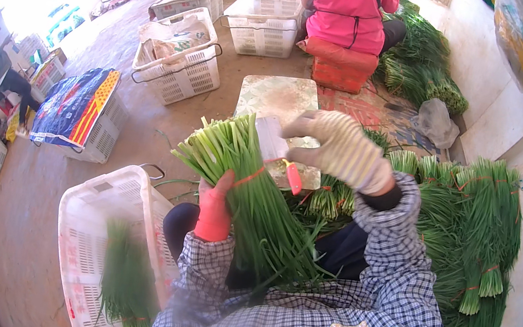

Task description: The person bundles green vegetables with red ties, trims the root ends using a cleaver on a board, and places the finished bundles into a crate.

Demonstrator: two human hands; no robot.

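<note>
A thick bunch of long green leaves, likely garlic chives (263, 215), is tied with a red band and tilted with its pale cut ends up and left. My left hand (214, 207), in a red covering, grips the bunch near those ends. In a striped knit glove, my right hand (338, 147) is raised to the right of the bunch, fingers apart and holding nothing. Just below its fingers is a broad flat blade with a red handle (293, 178), partly behind the bunch. Beneath lies a worn pale board (277, 96).
At my left stands a white plastic crate (66, 214) with a tied bunch (128, 276) inside. Many tied bunches (467, 222) are piled along the right wall. Ahead, a person (347, 10) in pink sits on a red seat (343, 71), near more crates (261, 35).
</note>
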